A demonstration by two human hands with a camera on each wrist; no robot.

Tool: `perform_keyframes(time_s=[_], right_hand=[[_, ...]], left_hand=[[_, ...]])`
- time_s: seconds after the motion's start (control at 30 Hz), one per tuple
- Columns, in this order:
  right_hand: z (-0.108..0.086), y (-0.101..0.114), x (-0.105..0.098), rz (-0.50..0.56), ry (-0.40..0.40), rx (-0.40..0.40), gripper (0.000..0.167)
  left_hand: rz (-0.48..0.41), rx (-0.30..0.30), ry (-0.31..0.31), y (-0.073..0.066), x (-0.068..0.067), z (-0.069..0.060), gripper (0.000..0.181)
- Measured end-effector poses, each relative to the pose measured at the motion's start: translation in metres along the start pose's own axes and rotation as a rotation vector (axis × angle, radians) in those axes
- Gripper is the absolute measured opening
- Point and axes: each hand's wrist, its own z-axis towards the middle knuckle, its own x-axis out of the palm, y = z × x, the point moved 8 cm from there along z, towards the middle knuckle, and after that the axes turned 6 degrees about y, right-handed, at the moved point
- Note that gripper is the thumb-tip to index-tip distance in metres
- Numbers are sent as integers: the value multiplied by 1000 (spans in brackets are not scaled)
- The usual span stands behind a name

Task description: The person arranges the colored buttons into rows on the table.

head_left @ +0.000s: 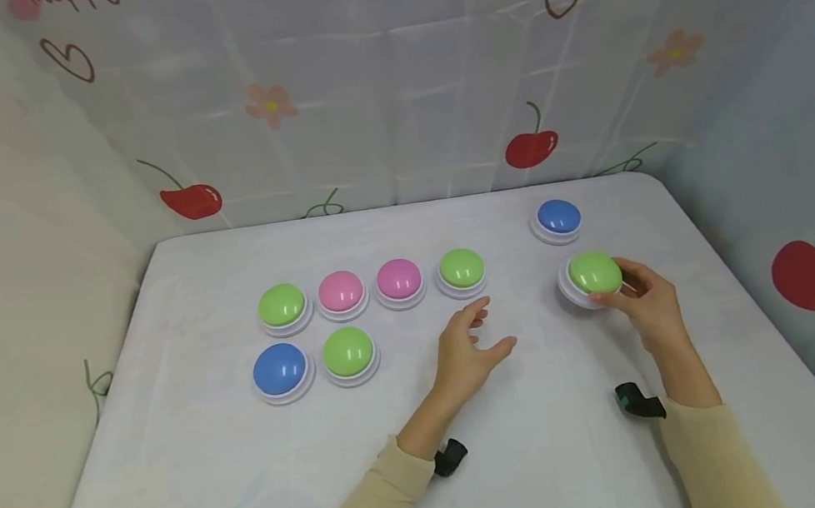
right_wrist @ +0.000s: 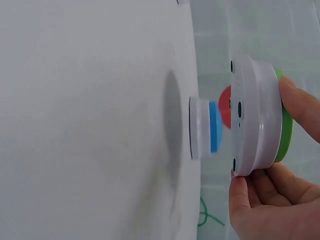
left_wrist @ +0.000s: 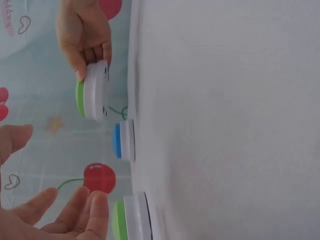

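Observation:
My right hand (head_left: 642, 298) pinches a push button with a green dome (head_left: 596, 273) and a white base, held up off the table; its underside with dark feet shows in the right wrist view, where the right hand (right_wrist: 280, 200) grips the rim. A blue-domed button (head_left: 558, 217) stands on the table just beyond it. Over the middle of the table my left hand (head_left: 464, 352) is held with fingers and thumb spread, holding nothing. Nearest to it is a green button (head_left: 461, 269). The left wrist view shows the left hand (left_wrist: 55, 220) with that spread too.
Left of my left hand stand two pink buttons (head_left: 340, 292), two more green ones (head_left: 281, 305) and a blue one (head_left: 281, 370), in two rows. The white table (head_left: 199, 479) meets a patterned curtain (head_left: 390, 105) at the back and sides.

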Motion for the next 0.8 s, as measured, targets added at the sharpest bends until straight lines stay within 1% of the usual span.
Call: perform_keyframes(time_s=[0.1,0.33,0.43,0.53,0.63,0.7,0.8], right_hand=[[-11,15,23,-3,72,-98,75],[-34,46,74,84,235,-301,69],[-42,58,94,102,297,-366,69],[-48,66,112,107,356,-393,69],[-52,71,128,93,399,-389,69],[-54,72,137,80,418,-378,70],[-55,75,151,55,438,-366,71]], left_hand=[[23,21,-18,-2,-6,1,62],[97,54,-47,-4,-17,-1,62],[128,68,-59,-6,-22,-4,63],[138,67,-67,-6,-28,-9,63],[133,47,-86,-4,-35,-16,63],[127,27,-104,0,-41,-20,62],[110,7,-149,5,-50,-28,61]])
